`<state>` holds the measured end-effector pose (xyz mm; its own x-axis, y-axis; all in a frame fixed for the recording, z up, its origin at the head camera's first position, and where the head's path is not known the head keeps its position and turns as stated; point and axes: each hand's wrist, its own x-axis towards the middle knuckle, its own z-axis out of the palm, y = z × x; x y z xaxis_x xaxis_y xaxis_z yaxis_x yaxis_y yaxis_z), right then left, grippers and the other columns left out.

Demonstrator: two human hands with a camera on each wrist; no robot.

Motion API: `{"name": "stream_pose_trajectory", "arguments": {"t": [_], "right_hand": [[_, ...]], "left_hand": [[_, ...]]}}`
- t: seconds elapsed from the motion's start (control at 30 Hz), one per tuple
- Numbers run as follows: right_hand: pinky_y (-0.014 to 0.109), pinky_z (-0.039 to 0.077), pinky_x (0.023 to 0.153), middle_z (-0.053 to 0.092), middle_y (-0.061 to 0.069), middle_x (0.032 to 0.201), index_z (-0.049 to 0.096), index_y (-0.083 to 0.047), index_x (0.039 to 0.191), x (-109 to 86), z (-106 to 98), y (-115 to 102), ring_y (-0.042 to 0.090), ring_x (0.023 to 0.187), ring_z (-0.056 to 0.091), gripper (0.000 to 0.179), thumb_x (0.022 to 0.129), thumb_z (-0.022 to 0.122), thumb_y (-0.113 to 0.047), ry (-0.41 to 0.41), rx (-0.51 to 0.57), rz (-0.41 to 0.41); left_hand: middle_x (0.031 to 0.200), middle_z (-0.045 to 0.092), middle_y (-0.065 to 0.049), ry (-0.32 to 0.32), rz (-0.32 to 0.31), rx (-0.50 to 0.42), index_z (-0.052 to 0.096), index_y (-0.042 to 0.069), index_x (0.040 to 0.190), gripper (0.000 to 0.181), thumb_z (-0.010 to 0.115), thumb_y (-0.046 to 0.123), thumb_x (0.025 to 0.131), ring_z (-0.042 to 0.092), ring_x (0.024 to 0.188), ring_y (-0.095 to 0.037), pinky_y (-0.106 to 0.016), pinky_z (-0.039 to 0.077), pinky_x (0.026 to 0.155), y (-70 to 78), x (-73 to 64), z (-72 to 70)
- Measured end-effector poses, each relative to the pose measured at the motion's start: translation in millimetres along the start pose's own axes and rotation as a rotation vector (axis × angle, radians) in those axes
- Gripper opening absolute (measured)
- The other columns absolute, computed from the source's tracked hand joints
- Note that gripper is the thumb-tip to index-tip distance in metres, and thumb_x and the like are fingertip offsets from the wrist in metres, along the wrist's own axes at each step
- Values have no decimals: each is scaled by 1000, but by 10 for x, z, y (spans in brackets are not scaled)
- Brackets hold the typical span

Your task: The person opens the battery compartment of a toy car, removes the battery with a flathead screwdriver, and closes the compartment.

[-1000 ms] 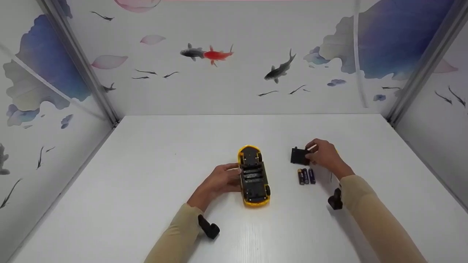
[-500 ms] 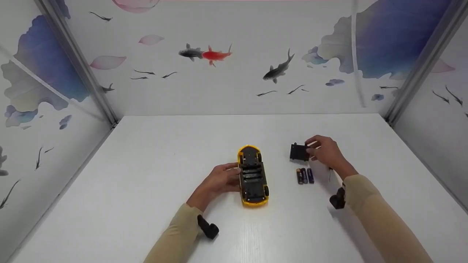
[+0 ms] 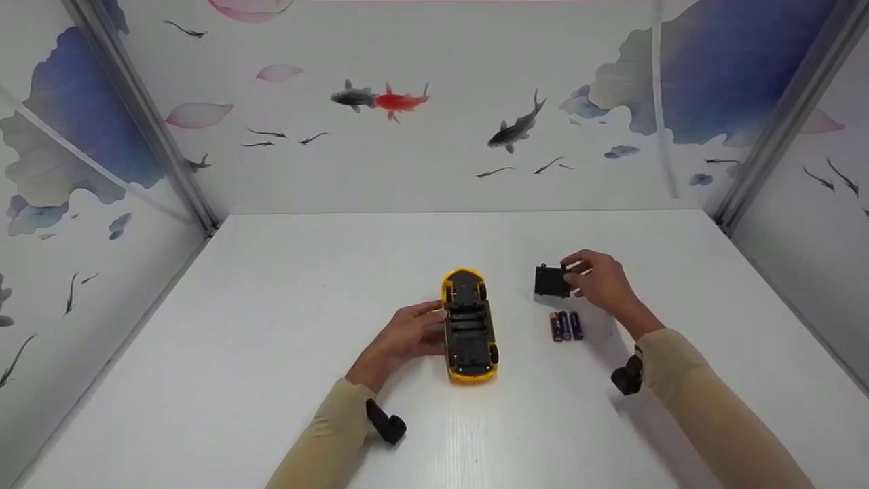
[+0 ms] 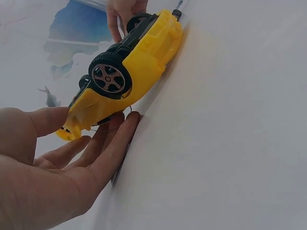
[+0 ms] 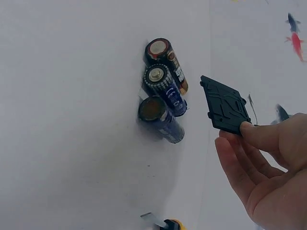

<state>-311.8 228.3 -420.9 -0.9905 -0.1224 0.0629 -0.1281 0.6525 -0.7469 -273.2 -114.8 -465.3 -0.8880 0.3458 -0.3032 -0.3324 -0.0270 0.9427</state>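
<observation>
A yellow toy car (image 3: 470,326) is upside down at the middle of the table, its dark underside up with an open battery compartment. My left hand (image 3: 411,333) grips its left side, thumb on the edge and fingers underneath; in the left wrist view the car (image 4: 139,72) tilts, its spoked wheel facing the camera. To the right, my right hand (image 3: 601,278) pinches a thin black battery cover (image 3: 552,281) by its right edge, above the table. The right wrist view shows ribs and small tabs on the cover (image 5: 225,105). Three batteries (image 3: 566,326) sit side by side just below it.
At the bottom of the right wrist view, a tool with a metal shaft and a black and yellow handle (image 5: 171,224) is partly cut off. White walls printed with fish (image 3: 519,129) and leaves enclose the white table (image 3: 271,339) at the back and sides.
My right hand has lifted the battery cover slightly away from the batteries, then shifted it a little left. The left hand and the toy car stay almost still.
</observation>
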Motion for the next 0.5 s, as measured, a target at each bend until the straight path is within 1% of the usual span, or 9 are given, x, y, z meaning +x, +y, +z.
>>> {"name": "stream_pose_trajectory", "arguments": {"t": [0.1,0.23,0.33,0.5], "right_hand": [[41,62,81,63,30,120,58,5,132,1,3,-32,36,95,71,35,98,59,-4,9,3,-10],[39,62,80,64,29,120,58,4,132,1,11,-55,34,95,71,34,98,59,-4,15,0,-21],[38,62,79,64,28,120,58,4,132,-8,17,-76,32,95,70,34,99,58,-4,23,-4,-22],[39,62,80,64,28,121,59,3,132,-42,23,-135,33,97,70,34,99,58,-4,40,4,-20]], "left_hand": [[142,59,-20,0,-4,2,42,9,152,54,56,24,103,64,122,-33,-45,57,96,6,-7,-2],[142,59,-19,6,-17,-9,43,9,152,54,57,24,102,63,123,-32,-45,57,96,14,-7,-5],[142,58,-19,4,-15,-10,43,9,152,53,57,23,103,63,124,-33,-45,56,98,21,-7,-3],[143,58,-20,-3,-7,-9,41,8,152,53,55,22,103,62,124,-34,-45,56,99,19,-4,-1]]}}
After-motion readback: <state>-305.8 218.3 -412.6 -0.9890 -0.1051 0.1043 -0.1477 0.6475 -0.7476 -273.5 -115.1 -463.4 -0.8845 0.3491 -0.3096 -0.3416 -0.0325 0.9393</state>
